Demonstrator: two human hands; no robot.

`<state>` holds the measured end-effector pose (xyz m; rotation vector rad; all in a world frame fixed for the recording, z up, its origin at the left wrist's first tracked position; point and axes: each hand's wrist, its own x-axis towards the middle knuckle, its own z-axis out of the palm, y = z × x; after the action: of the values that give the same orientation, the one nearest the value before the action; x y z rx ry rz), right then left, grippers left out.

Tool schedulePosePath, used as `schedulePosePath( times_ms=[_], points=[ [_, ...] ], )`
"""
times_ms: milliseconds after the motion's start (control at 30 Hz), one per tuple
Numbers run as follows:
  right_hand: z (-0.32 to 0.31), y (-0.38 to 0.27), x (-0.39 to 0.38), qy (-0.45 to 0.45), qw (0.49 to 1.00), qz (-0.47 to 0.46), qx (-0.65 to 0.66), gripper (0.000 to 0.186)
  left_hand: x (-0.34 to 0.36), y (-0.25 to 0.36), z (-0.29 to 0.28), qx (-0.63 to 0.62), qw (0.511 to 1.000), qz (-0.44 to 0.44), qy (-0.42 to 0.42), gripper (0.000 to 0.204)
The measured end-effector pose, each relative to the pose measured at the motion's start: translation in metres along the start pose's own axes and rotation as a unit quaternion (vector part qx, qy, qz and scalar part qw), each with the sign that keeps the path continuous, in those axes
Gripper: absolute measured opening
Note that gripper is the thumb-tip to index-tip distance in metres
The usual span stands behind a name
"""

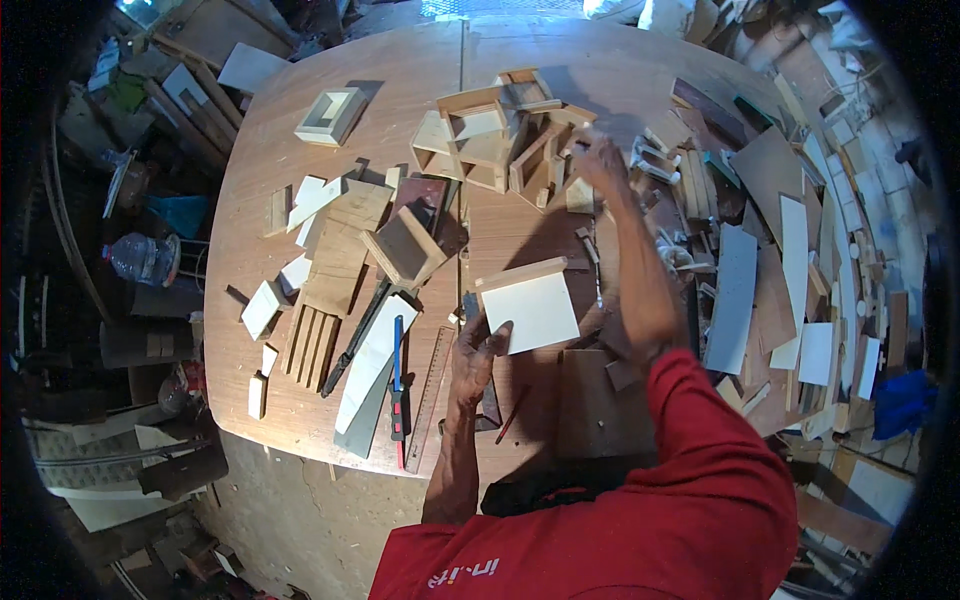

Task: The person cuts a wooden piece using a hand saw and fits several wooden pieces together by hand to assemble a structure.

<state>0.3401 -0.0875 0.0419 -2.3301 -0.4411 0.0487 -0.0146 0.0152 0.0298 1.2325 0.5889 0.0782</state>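
Our left fingers (501,338) clamped the white panel (538,312), ahead and rightward over the worktop (400,80), its wooden strip (522,273) crosswise along the far edge — our right hand (600,166), fingers too blurred to judge, was beside the wooden boxes (485,177).

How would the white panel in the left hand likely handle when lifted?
The white panel is probably stiff, since its face looks flat. It may feel heavier toward the far edge, where a wooden strip runs.
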Motion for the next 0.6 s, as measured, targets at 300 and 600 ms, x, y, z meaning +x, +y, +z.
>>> schedulePosePath(
  times_ms=[300, 600],
  points=[
    [0.037, 0.040, -0.141, 0.061, 0.983, 0.077, 0.155, 0.026, -0.008, -0.002, 0.003, 0.012, 1.000, -0.016, -0.003, 0.046],
    [0.034, 0.043, -0.285, -0.011, 0.953, 0.178, 0.246, 0.051, -0.008, -0.005, 0.004, 0.011, 1.000, -0.017, 0.011, 0.046]
  ],
)
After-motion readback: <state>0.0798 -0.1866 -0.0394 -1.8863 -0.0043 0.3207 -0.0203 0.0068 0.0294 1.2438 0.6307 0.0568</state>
